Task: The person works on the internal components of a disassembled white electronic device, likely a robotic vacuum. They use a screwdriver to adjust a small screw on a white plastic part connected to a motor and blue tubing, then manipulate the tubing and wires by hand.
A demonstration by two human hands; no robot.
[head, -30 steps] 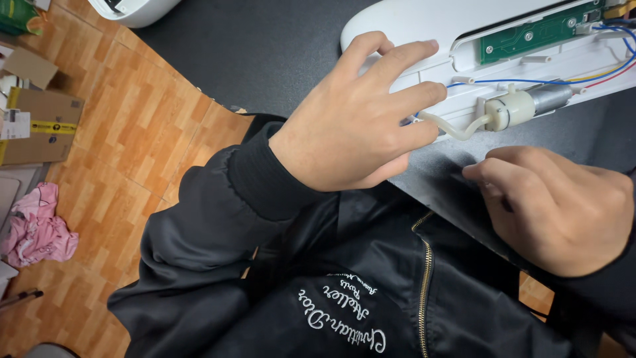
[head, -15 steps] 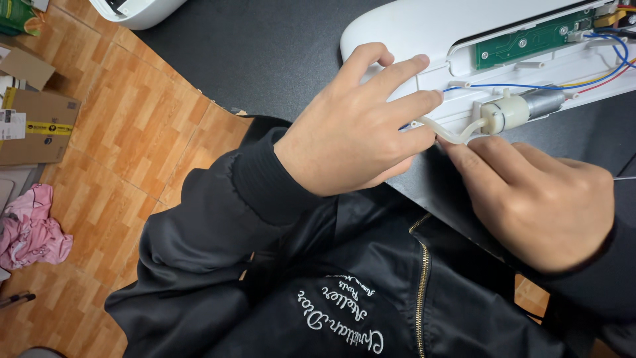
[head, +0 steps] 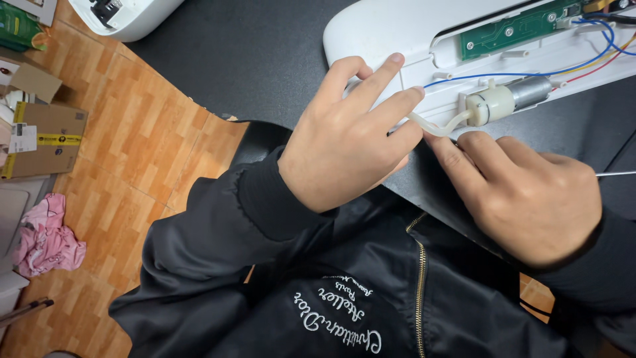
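Note:
My left hand rests on the near edge of a white plastic appliance shell lying open on a black table. Its fingertips pinch a short clear rubber tube. That tube runs to a small pump with a silver motor seated in the shell. My right hand lies just right of the left hand, with its fingertips touching the tube from below. A green circuit board sits in the shell above the pump, with blue, yellow and red wires leading away from it.
Another white appliance part lies at the table's top left corner. Left of the table, cardboard boxes and a pink cloth sit on the wooden floor. A thin metal rod pokes in at the right edge.
My right hand has moved up and left from the table edge to the tube, meeting my left hand's fingers. My left hand has stayed on the shell.

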